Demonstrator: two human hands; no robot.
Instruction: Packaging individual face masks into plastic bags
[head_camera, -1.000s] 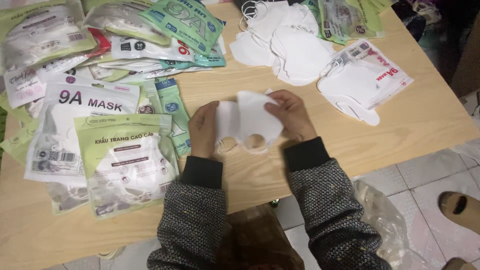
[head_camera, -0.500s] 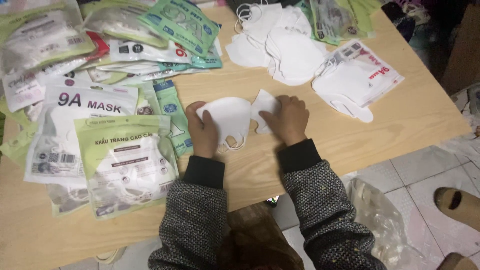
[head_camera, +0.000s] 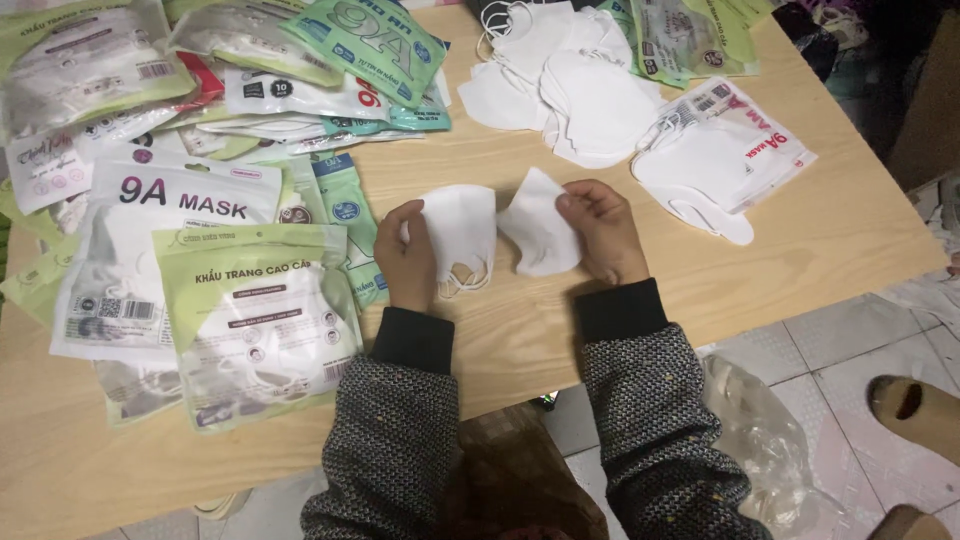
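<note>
Wooden table (head_camera: 830, 240), seen from above. We count 2 loose white face masks at the centre, each in 1 hand.

Left hand (head_camera: 408, 255): fingers curled over the left edge of a white folded mask (head_camera: 462, 225), grasping it against the tabletop; its ear loops (head_camera: 462, 282) hang below, lying on the wood.

Right hand (head_camera: 602, 230): thumb and fingers pinch the right edge of a second white mask (head_camera: 540, 225), which stands slightly lifted and tilted. The 2 masks nearly touch at their inner edges.

Containers: to the left, a spread of sealed mask packets, overlapping. Nearest is a pale green packet with a clear window (head_camera: 255, 320), white masks showing inside. Behind it, a white packet (head_camera: 160, 255), also holding white masks. Further back, a green packet (head_camera: 365, 45) lies on top of others.

Upper middle: a loose pile of unpacked white masks (head_camera: 570, 85), not in any wrapper. Just right of it, an opened clear packet with red print (head_camera: 735, 150); white masks sit partly out of its mouth.

Below the table edge, a crumpled clear plastic bag (head_camera: 760, 450) on the tiled floor; we cannot tell its contents.
</note>
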